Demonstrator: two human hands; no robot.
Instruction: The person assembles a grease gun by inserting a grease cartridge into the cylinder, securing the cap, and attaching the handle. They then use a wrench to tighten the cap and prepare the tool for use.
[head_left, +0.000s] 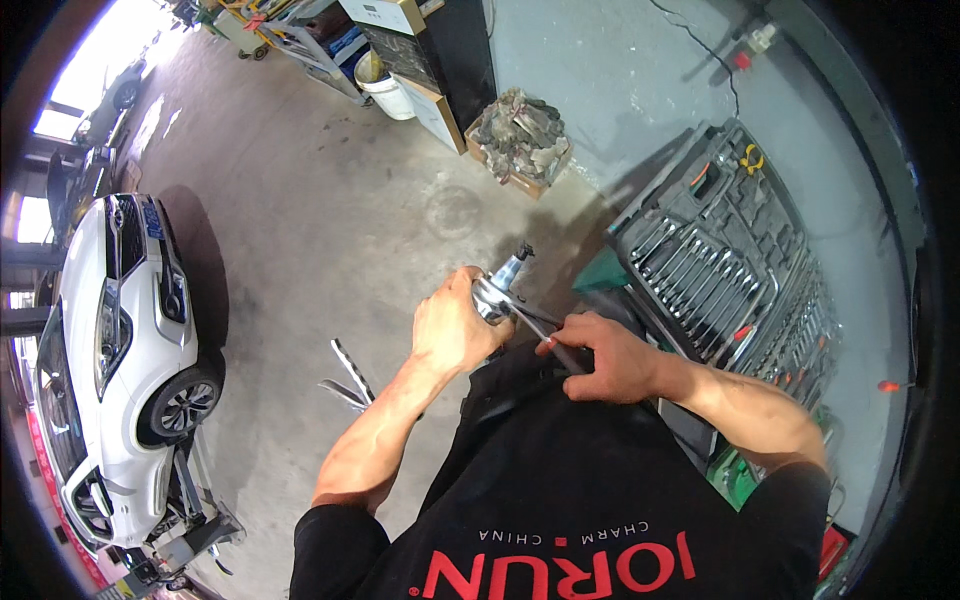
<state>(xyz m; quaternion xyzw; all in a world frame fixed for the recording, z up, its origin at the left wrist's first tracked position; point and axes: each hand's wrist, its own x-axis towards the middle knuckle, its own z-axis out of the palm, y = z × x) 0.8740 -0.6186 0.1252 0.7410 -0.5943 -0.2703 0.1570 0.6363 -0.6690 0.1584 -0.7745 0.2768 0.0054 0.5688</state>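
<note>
My left hand (pixel 455 325) is wrapped round a silvery metal part (pixel 511 270) in front of my body. The part has a narrow neck with a black tip pointing away from me. My right hand (pixel 612 358) grips the dark handles of what look like pliers (pixel 538 322), beside my shirt front. Their metal head reaches across to the part by my left fingers. Whether the jaws are clamped on it I cannot tell, since my fingers cover much of that spot.
To my right stands an open tool case (pixel 625 240) with several wrenches (pixel 705 280) and sockets. A white car (pixel 145 390) is at the left. A box of rags (pixel 520 140) and a white bucket (pixel 388 98) stand ahead. Metal strips (pixel 350 370) are near my left forearm.
</note>
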